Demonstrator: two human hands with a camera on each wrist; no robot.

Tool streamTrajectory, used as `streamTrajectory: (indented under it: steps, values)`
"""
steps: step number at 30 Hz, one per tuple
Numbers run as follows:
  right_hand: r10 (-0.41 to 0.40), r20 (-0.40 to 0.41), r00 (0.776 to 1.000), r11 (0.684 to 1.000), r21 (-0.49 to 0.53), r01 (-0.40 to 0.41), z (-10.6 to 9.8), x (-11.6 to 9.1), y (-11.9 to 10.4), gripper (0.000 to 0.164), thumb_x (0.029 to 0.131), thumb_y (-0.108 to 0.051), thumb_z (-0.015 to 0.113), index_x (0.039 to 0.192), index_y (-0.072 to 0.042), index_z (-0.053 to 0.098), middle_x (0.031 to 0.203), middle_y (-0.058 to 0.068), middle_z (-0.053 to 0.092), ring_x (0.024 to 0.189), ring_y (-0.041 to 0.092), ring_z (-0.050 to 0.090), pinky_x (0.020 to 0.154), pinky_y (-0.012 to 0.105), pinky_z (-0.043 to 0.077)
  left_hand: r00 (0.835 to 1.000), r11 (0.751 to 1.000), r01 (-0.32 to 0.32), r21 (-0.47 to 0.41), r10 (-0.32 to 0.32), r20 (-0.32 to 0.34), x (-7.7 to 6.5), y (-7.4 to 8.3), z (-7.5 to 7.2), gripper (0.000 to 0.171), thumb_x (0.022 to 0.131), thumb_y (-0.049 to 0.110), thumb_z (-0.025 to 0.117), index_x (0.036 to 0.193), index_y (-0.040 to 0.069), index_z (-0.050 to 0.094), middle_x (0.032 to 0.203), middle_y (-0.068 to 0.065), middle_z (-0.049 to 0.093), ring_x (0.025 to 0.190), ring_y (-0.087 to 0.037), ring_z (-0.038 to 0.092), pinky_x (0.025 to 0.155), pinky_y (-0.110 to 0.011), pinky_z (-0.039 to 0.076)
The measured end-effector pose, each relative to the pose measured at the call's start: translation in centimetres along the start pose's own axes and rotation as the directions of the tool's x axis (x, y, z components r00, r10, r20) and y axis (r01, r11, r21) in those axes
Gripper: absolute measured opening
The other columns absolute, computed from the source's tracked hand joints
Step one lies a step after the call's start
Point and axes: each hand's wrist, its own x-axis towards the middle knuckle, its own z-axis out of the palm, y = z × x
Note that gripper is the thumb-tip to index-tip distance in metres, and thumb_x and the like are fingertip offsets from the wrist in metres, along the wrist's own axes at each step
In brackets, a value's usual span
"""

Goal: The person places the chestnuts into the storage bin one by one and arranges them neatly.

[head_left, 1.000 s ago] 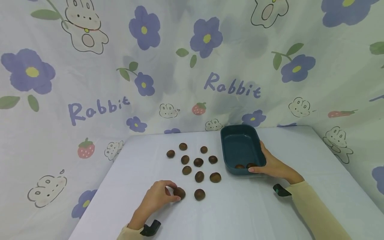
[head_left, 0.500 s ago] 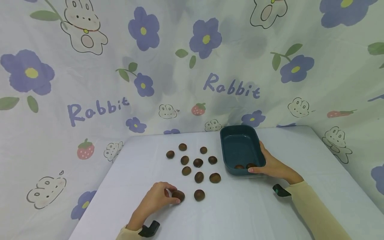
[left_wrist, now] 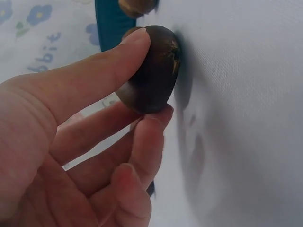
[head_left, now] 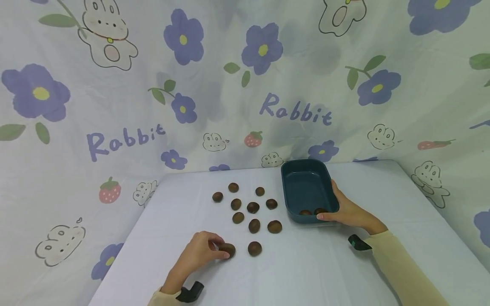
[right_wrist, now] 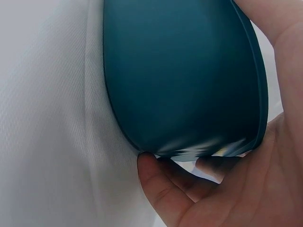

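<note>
The left hand [head_left: 200,251] had one brown chestnut [left_wrist: 154,78] at its fingertips, low over the white table [head_left: 298,276] — whether the nut touched the surface could not be told. Well apart from it, the right hand [head_left: 350,212] was at the near right corner of a dark teal box [head_left: 306,189]. The left hand was narrowed to a pinch, thumb on one side of the chestnut and fingers on the other. The right hand gripped the box, its thumb at the near side and its fingers at the right side. Two more nuts [head_left: 320,211] lay inside, at the near end by the right thumb. Just right of the pinched chestnut sat a lone nut [head_left: 254,248]; farther off, nine others [head_left: 253,207] were scattered across the stretch between the left hand and the box. A black piece [head_left: 191,292] jutted from each beige cuff — and behind the table hung a white curtain [head_left: 214,85] printed with purple flowers and rabbits
</note>
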Motion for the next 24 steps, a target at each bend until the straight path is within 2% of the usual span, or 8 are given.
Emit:
streamTrajectory:
  steps: [8, 12, 18, 24]
  values:
    - [0.003, 0.006, 1.000, 1.000, 0.018, -0.004, -0.1, -0.1, -0.2, 0.135, 0.086, -0.040, 0.082, 0.161, -0.015, -0.027, 0.172, 0.021, -0.020, 0.157, 0.056, -0.006, 0.115, 0.082, 0.011, 0.996, 0.999, 0.019, -0.043, -0.023, -0.087, 0.1, 0.7, -0.4, 0.030, 0.074, 0.032, 0.093, 0.098, 0.018, 0.082, 0.092, 0.005, 0.078, 0.067, -0.007, 0.050, 0.056, -0.021, 0.040]
    - [0.014, -0.001, 1.000, 1.000, 0.006, -0.014, -0.1, -0.1, -0.1, 0.135, 0.086, -0.041, 0.082, 0.161, -0.015, -0.027, 0.172, 0.021, -0.019, 0.157, 0.056, -0.005, 0.115, 0.081, 0.011, 0.991, 0.997, 0.014, -0.070, -0.024, -0.135, 0.4, 1.5, -0.7, 0.031, 0.073, 0.033, 0.094, 0.098, 0.019, 0.084, 0.083, 0.005, 0.073, 0.061, -0.006, 0.044, 0.051, -0.021, 0.035]
    - [0.031, 0.000, 1.000, 0.999, -0.015, -0.031, 0.0, -0.1, -0.2, 0.136, 0.085, -0.043, 0.082, 0.161, -0.012, -0.026, 0.172, 0.023, -0.017, 0.157, 0.056, -0.004, 0.117, 0.080, 0.011, 0.987, 0.991, 0.016, -0.134, -0.037, -0.155, 1.1, 2.8, -1.0, 0.034, 0.071, 0.034, 0.095, 0.099, 0.018, 0.084, 0.072, 0.000, 0.064, 0.059, -0.009, 0.044, 0.050, -0.021, 0.033]
    - [0.018, -0.004, 1.000, 1.000, -0.017, -0.018, -0.1, -0.1, -0.2, 0.135, 0.085, -0.042, 0.082, 0.161, -0.015, -0.027, 0.172, 0.022, -0.017, 0.157, 0.056, -0.003, 0.116, 0.081, 0.012, 0.984, 0.981, -0.032, -0.191, -0.002, -0.177, 2.5, 4.0, -0.9, 0.032, 0.071, 0.034, 0.095, 0.097, 0.019, 0.084, 0.066, 0.001, 0.057, 0.056, -0.009, 0.040, 0.048, -0.022, 0.029]
